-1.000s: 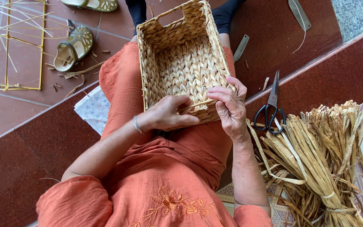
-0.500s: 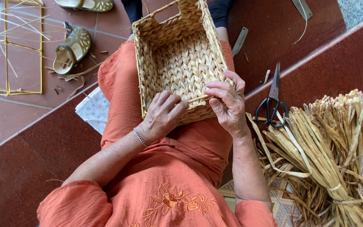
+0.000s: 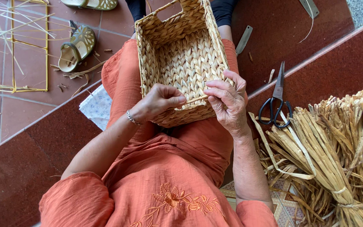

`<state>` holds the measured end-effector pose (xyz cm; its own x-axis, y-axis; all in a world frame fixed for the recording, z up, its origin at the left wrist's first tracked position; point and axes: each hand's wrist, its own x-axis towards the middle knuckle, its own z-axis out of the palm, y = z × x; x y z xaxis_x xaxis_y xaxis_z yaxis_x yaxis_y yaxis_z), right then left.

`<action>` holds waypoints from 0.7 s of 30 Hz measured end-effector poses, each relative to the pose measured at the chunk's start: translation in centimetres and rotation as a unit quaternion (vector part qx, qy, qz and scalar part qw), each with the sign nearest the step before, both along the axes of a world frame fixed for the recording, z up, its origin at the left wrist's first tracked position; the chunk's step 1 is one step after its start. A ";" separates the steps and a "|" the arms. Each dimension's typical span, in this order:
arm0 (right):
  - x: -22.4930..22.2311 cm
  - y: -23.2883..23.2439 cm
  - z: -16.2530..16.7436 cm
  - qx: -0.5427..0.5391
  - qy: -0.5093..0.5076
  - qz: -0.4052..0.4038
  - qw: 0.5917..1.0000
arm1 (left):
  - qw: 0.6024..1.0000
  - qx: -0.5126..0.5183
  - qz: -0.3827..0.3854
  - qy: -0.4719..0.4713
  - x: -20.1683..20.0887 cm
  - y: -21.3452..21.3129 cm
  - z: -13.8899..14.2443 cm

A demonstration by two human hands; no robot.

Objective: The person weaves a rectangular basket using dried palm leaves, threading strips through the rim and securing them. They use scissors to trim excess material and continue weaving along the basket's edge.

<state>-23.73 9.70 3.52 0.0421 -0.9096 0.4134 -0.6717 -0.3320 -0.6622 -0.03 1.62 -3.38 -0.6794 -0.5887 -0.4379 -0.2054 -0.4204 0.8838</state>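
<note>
Centrally, woven basket [image 3: 181,63] on lap, left hand [image 3: 158,102] and right hand [image 3: 227,103] fingers pinching one straw strand [image 3: 196,99] at rim, scissors [image 3: 276,101] beside dried reed bundle [image 3: 337,155].

A home weaving spot on a tiled step, seen from my headcam feed.

I see red floor tiles [image 3: 22,126], a bundle of dried straw [image 3: 328,147] at lower right, black scissors [image 3: 276,105] beside it, a woven basket [image 3: 181,63] at upper centre, a thin wire frame [image 3: 15,46] with loose strands at upper left, and sandals [image 3: 76,48] kicked off nearby: handcraft done at a house, not a factory.
</note>
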 end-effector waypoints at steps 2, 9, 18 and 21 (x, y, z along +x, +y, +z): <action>-0.1 0.1 -0.1 -0.003 -0.005 -0.008 1.000 | 0.995 0.063 0.010 0.083 -0.4 -0.3 -0.3; 0.4 1.3 -1.5 -0.014 -0.020 -0.028 0.999 | 0.963 -0.260 0.017 -0.065 0.1 2.8 2.9; 2.3 4.7 -1.4 -0.069 -0.015 -0.117 0.991 | 0.872 -0.481 0.008 -0.093 0.1 6.5 5.6; 2.3 8.7 -1.9 -0.060 -0.011 -0.205 0.977 | 0.934 -0.332 0.017 -0.131 0.6 6.6 4.6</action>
